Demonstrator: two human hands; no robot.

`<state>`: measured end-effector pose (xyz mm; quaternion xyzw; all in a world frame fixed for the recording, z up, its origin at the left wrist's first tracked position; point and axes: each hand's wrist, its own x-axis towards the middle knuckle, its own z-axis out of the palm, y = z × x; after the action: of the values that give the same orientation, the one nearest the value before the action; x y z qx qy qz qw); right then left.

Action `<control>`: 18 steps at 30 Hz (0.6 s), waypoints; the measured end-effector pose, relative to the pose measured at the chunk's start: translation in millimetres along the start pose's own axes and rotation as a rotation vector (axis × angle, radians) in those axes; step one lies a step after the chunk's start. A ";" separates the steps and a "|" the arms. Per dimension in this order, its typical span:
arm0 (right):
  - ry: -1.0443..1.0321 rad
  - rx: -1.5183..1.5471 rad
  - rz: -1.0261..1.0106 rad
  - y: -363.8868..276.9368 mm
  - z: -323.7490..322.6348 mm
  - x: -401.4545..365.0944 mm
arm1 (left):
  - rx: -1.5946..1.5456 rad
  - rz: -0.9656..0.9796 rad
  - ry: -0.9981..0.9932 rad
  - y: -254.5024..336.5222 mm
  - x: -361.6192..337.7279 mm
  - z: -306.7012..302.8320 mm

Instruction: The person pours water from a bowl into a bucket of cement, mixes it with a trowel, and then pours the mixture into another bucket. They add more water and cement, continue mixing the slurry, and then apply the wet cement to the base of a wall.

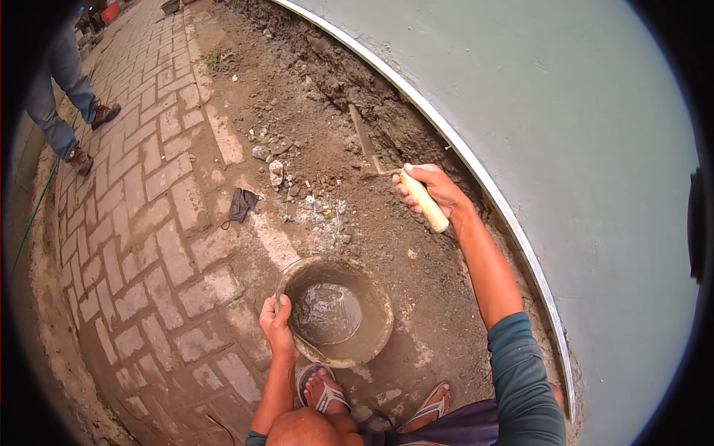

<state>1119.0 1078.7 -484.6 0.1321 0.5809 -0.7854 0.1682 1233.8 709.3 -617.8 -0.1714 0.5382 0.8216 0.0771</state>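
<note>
My right hand [430, 187] is closed round the pale wooden handle of a trowel [363, 137]. The trowel's narrow blade points away from me, over the dirt near the foot of the wall. With my left hand [277, 321] I grip the left rim of a mortar bucket [381, 327], thumb over the edge. Grey wet liquid or thin mortar [326, 312] lies in its bottom, and its inner walls are coated grey. The bucket is just in front of my sandalled feet.
A smooth grey-green wall [565, 126] with a pale strip [454, 141] along its base curves down the right. Brick paving [149, 245] covers the left. A person [63, 97] stands there beside a green hose [37, 212]. Stones [276, 173] and a black cloth [241, 206] lie on the dirt.
</note>
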 end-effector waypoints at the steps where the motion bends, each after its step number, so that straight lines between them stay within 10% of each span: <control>1: 0.091 0.096 -0.057 -2.9 -16.7 18.0 | -0.001 -0.012 -0.005 0.0 -1.2 -1.2; 10: 0.231 -0.244 -0.014 70.0 -3.7 -93.8 | -0.021 -0.040 0.022 -3.1 -3.1 -0.9; 18: 0.274 -0.415 0.153 101.1 -20.4 -34.2 | 0.016 -0.013 0.018 -1.6 -1.6 3.5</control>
<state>1192.5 1074.9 -564.5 0.2434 0.7354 -0.6090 0.1705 1235.0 713.2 -617.3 -0.1818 0.5443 0.8151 0.0788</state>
